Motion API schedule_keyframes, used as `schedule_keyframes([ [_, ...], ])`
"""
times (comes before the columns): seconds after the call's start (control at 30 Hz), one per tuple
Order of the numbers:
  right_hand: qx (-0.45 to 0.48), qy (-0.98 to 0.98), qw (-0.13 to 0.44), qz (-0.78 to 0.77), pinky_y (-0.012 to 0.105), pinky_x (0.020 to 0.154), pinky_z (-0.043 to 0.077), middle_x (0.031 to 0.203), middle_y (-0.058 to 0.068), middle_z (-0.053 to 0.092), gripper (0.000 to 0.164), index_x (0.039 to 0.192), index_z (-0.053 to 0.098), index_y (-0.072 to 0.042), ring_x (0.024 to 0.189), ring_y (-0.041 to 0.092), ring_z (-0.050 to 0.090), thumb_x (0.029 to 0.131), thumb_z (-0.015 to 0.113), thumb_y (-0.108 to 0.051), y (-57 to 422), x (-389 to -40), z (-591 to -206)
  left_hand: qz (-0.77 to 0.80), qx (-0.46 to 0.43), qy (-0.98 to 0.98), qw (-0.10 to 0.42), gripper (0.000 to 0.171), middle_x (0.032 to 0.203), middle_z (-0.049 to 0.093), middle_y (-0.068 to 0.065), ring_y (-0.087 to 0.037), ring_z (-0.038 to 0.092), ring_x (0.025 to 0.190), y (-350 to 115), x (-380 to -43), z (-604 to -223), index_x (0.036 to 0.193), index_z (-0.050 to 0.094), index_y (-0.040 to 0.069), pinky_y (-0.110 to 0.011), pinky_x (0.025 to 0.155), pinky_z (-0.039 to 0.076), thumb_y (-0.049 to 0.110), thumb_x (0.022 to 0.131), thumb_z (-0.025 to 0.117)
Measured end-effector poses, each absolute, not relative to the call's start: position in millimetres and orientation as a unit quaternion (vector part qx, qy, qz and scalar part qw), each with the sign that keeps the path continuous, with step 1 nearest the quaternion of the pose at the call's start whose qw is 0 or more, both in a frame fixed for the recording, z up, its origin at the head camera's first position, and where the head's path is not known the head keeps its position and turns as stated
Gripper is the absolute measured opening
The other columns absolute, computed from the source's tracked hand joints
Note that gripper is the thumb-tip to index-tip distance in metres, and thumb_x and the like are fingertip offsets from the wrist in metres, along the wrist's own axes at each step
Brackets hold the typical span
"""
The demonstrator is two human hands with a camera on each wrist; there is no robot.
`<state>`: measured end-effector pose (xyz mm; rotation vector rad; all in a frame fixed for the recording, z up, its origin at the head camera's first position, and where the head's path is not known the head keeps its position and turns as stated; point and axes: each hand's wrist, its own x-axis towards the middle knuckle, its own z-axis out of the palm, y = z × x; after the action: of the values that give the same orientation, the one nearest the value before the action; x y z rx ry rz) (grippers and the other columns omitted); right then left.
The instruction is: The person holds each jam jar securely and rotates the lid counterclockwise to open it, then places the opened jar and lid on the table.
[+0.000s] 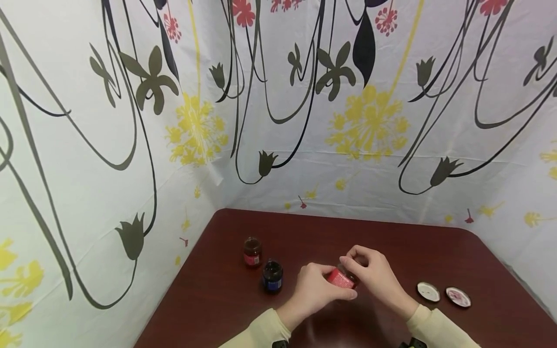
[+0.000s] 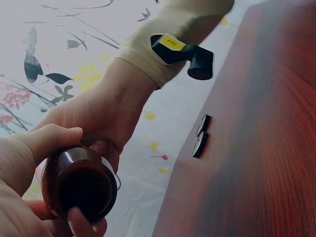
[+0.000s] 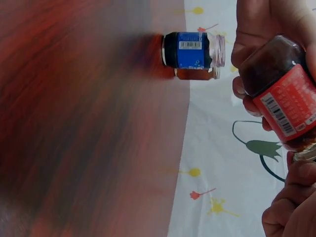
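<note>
My left hand point(image 1: 315, 290) grips a small dark glass jar point(image 3: 276, 101) with a red label, held tilted above the table. Curled around its mouth end are the fingers of my right hand point(image 1: 376, 275). A pale ring at the mouth point(image 3: 306, 153) shows between those fingers; whether a lid sits under them cannot be made out. In the left wrist view the jar's dark round base point(image 2: 84, 192) faces the camera, with the left thumb along its side.
Left of my hands stand a jar with a blue label point(image 1: 272, 278) and, behind it, one with a red label point(image 1: 252, 253), both without lids. Two lids, one whitish point(image 1: 428, 292) and one stained point(image 1: 458, 297), lie on the dark red table point(image 1: 196, 309). A patterned cloth point(image 1: 278, 135) hangs behind.
</note>
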<state>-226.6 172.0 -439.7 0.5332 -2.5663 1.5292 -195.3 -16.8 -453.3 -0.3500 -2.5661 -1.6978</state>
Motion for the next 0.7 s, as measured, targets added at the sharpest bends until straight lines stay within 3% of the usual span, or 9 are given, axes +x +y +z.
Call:
schedule_keyframes([
  [0.2,0.186,-0.818,0.049,0.542,0.037,0.055,0.055,0.065,0.004,0.066,0.020,0.090,0.066,-0.013,0.059,0.021,0.063,0.095,0.072,-0.032,171.7,-226.3,-438.6,-0.579,-0.122,-0.806,0.002,0.031,0.064,0.067,0.015,-0.007,0.062,0.060,-19.1,-195.1,-449.8,0.079,0.077,0.032,-0.027,0.051,0.049,0.045,0.058,0.096],
  [0.7,0.236,-0.798,0.056,0.552,0.039,0.051,0.054,0.067,0.005,0.063,0.015,0.095,0.062,-0.012,0.058,0.018,0.061,0.097,0.069,-0.025,170.1,-224.6,-439.1,-0.604,-0.108,-0.790,-0.013,0.032,0.067,0.070,0.015,-0.007,0.063,0.065,-20.8,-191.4,-449.6,0.084,0.080,0.031,-0.027,0.055,0.050,0.041,0.059,0.097],
])
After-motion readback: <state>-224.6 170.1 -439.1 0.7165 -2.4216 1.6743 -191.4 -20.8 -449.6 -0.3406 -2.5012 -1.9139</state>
